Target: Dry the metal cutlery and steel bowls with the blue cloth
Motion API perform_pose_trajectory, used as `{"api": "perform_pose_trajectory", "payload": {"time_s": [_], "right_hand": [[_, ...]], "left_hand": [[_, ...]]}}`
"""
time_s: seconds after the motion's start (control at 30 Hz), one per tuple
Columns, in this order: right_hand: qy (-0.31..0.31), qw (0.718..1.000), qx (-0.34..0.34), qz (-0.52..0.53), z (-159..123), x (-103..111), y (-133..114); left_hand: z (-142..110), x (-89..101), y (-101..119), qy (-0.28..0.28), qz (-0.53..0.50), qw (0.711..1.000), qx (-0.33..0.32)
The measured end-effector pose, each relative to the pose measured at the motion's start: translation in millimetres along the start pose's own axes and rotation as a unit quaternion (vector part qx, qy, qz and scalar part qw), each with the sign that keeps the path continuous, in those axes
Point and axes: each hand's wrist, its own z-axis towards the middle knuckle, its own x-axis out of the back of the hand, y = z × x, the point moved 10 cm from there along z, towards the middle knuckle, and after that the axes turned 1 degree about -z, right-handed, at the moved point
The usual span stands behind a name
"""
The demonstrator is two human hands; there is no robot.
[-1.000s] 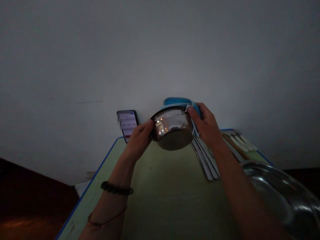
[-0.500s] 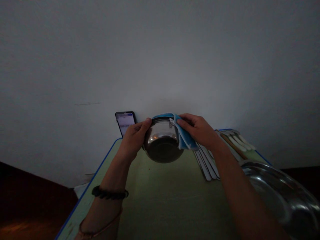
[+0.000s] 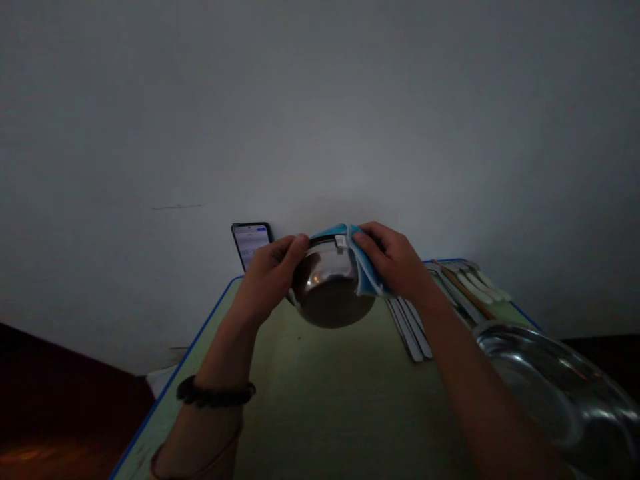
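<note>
A shiny metal bowl (image 3: pixel 327 283) is held up above the table, tilted so that its underside faces me. My left hand (image 3: pixel 273 270) grips its left rim, thumb on the near side and fingers hidden behind. At the right rim, my right hand (image 3: pixel 393 257) is closed on a blue cloth (image 3: pixel 367 277) with a pale edge, which is folded over the rim and pressed against the bowl. A small white tag (image 3: pixel 341 241) shows on the cloth near the rim. The bowl's inside is out of sight.
A phone (image 3: pixel 251 241) with a lit screen leans on the wall behind the greenish, blue-edged table (image 3: pixel 310 407). Several flat metal utensils (image 3: pixel 411 333) and white-handled ones (image 3: pixel 483 283) lie at the right. A large metal basin (image 3: pixel 555 393) stands at the near right.
The bowl has turned and tilted slightly between my hands, its base shifting a little to the right. The cloth has shifted along the rim with my right hand.
</note>
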Motion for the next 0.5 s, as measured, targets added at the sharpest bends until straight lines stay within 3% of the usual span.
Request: {"api": "perform_pose_trajectory", "payload": {"time_s": [0.1, 0.17, 0.3, 0.43, 0.5], "right_hand": [[0.049, 0.997, -0.034, 0.038, -1.5, 2.7, 13.2], [0.078, 0.993, -0.062, 0.066, -3.7, 4.1, 23.1], [0.054, 0.992, -0.082, 0.082, -5.1, -1.5, 28.6], [-0.042, 0.998, -0.036, 0.021, -3.0, -14.8, 13.6], [-0.056, 0.998, -0.023, 0.006, -2.4, -16.4, 9.0]], "left_hand": [[2.9, 1.1, -22.0, -0.001, -0.151, 0.988, 0.019], [4.5, 2.7, -32.9, 0.006, -0.168, 0.985, 0.027], [5.0, 6.6, -33.7, 0.025, -0.08, 0.996, 0.036], [2.2, -13.9, -15.1, -0.07, 0.054, 0.996, 0.023], [1.3, -17.3, -8.4, -0.081, 0.081, 0.993, 0.013]]}}
